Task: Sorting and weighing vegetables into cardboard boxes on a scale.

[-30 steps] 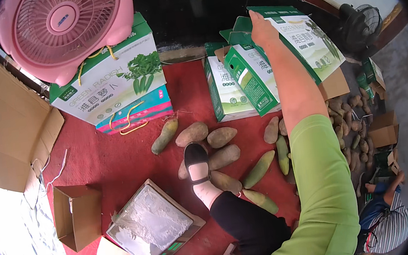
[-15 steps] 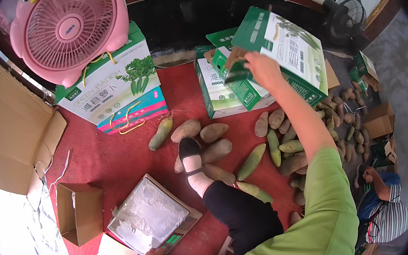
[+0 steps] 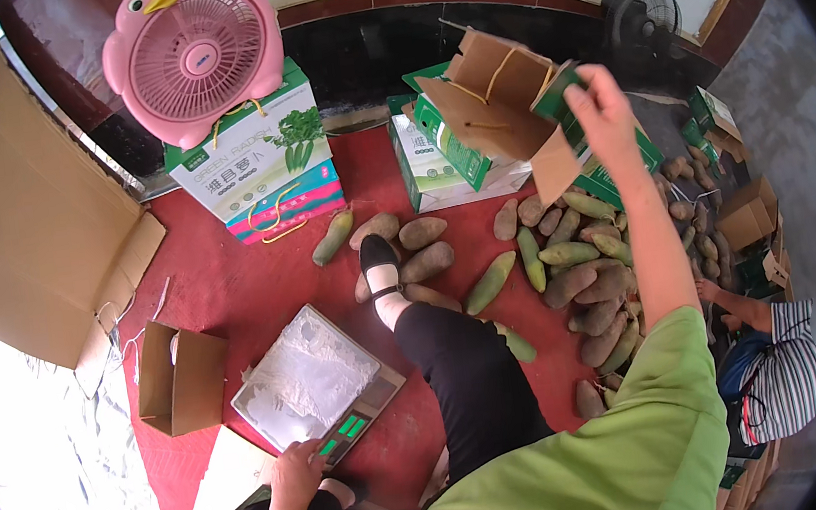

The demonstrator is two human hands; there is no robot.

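In my raised right hand [image 3: 601, 112] I grip a flap of a green carton [image 3: 500, 93]. It is tilted with its mouth toward me, showing a brown inside and yellow cord handles. Behind and below it are other green and white printed cartons [image 3: 428, 167]. My left hand [image 3: 295, 474] is low, beside the front edge of a flat scale [image 3: 307, 382] with a white-dusted top and a lit green display. Its fingers are curled, and whatever they hold, if anything, is hidden. My foot in a black shoe [image 3: 377, 251] is among the brown-skinned roots.
Green radishes [image 3: 492, 283] and brown-skinned roots [image 3: 598, 284] lie on the red mat [image 3: 191, 471]. An open brown box [image 3: 181, 382] stands left of the scale. A pink fan [image 3: 194, 58] sits on a carton at the back. Another person [image 3: 783, 363] works at the right.
The carton in my right hand has turned from its printed side to its open brown inside. My right hand has moved right. My left hand has risen toward the scale's edge. The view has shifted.
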